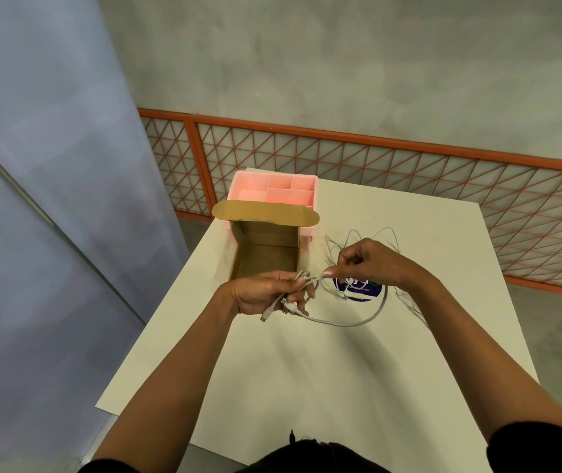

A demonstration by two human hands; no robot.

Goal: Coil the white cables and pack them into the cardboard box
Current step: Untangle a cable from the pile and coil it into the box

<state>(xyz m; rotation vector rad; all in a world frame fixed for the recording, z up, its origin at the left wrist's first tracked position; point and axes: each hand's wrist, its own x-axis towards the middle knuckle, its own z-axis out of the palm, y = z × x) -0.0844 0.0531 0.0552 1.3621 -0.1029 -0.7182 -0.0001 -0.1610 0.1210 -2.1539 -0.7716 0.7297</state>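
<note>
The grip of the left hand [267, 295] is clenched round a small bunch of thin white cable [341, 321], fingers curled, with two plug ends poking out below the palm. The right hand [366, 262] pinches the same cable between thumb and fingertip just beside it, so both grips are grasping cable and neither is free. Both hands hover just in front of the open brown cardboard box [266, 257], the left one nearer its front right corner. From the left grip the slack runs to the right, away from the box, sagging in a wide loop on the pale cream surface [341, 387] and curving back up round a round purple sticker [361, 291]. More loose white cables [380, 235] lie tangled to the right of the box, beyond the right hand. A pink plastic compartment organiser [274, 187] stands against the box's far side, behind its raised flap. No cable shows inside the box, so coiling looks to be at an early stage. The next wrap probably calls for the right hand to draw slack leftward to the left grip.
</note>
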